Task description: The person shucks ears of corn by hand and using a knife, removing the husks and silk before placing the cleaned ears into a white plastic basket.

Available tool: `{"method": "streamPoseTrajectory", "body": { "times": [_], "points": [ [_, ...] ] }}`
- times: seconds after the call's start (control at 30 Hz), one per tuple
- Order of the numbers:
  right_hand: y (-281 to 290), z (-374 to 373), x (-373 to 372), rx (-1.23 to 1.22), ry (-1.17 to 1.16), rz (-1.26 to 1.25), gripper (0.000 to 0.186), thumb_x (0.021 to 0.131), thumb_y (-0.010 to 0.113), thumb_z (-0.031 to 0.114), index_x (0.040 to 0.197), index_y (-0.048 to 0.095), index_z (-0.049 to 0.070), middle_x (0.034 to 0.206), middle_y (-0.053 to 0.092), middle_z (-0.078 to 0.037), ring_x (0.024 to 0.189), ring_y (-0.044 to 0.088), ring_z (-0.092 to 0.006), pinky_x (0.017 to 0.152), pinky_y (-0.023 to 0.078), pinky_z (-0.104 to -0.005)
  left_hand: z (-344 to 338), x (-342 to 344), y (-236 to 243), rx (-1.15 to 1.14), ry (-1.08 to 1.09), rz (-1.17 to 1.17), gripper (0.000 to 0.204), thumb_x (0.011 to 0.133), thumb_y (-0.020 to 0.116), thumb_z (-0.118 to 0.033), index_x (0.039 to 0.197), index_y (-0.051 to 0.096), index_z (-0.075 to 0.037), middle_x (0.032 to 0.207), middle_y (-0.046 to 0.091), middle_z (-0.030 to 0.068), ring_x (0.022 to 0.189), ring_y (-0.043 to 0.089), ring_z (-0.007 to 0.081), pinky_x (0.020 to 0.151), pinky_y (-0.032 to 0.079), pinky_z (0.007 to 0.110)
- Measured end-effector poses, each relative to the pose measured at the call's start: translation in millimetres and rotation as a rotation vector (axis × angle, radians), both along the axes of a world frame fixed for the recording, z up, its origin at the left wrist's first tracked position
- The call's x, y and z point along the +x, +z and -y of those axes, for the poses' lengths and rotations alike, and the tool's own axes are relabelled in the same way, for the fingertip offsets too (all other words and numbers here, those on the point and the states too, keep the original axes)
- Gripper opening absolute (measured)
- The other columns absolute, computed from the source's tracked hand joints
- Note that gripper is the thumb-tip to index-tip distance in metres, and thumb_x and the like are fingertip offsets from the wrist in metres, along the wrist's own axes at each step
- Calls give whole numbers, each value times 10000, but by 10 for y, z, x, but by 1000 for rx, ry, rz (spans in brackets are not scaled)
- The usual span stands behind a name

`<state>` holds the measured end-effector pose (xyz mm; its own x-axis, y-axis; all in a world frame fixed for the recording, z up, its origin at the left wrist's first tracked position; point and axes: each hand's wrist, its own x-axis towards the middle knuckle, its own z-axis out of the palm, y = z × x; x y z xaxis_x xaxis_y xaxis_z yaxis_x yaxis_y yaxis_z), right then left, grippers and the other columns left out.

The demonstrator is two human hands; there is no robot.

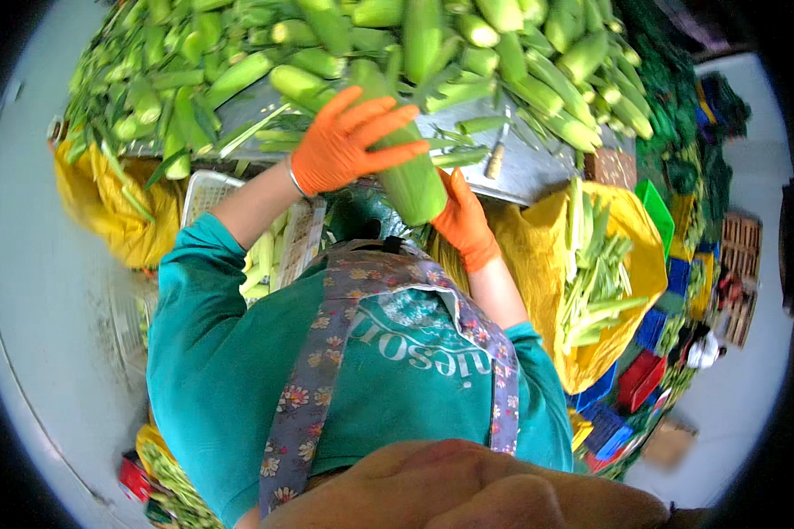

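An ear of corn in its green husk [412, 187] is held tilted in front of my chest, just off the near edge of the metal table. My right hand [464, 226], in an orange glove, grips its lower end from the right; most of those fingers are hidden behind the husk. My left hand [344, 145], gloved the same way, is open, its fingers spread across the upper part of the ear. A knife with a wooden handle [496, 161] lies on the metal table [522, 167], beside loose strips of husk [460, 157].
Husked corn ears [560, 84] are heaped across the table. At right stands a yellow sack [543, 304] of stripped husks; another yellow sack [106, 207] hangs at left. Below the table edge, a white plastic crate [205, 192] holds pale ears. Coloured crates [641, 379] stand farther right.
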<state>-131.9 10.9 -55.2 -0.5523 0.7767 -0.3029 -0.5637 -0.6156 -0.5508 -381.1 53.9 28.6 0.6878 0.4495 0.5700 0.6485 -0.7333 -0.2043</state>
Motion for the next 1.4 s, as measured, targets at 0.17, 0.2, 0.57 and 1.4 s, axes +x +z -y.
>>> {"method": "streamPoseTrajectory", "body": {
  "times": [0.17,0.2,0.57,1.4],
  "points": [
    [-31,210,387,55,-41,-43,728,946,620,445,1481,361,26,1401,524,-171,1247,554,-311,1049,451,-447,-104,683,-434,-406,4,488,633,769,723,-177,1376,545,-152,1420,498,160,1243,525,296,1005,451,444],
    [64,311,447,144,-173,175,725,932,657,379,1483,356,17,1385,533,-161,1247,548,-294,1055,439,-429,-62,818,-503,-414,-38,479,633,769,723,-177,1376,545,-152,1420,498,160,1243,525,296,1005,451,444],
    [782,1150,1529,877,-935,1576,441,842,647,-11,1278,601,32,1259,622,-131,1143,585,-258,1000,455,-362,462,2307,-500,-1948,-746,870,681,760,829,-147,1353,516,-30,1241,617,63,1146,567,165,1011,457,348],
    [832,1713,2535,1178,-1325,1641,160,768,767,68,909,691,72,852,681,-70,752,643,-249,666,499,-359,1010,3322,-559,-2138,-872,640,748,815,760,-511,1326,515,-23,1198,636,97,1079,627,214,906,524,354]
  ]
}}
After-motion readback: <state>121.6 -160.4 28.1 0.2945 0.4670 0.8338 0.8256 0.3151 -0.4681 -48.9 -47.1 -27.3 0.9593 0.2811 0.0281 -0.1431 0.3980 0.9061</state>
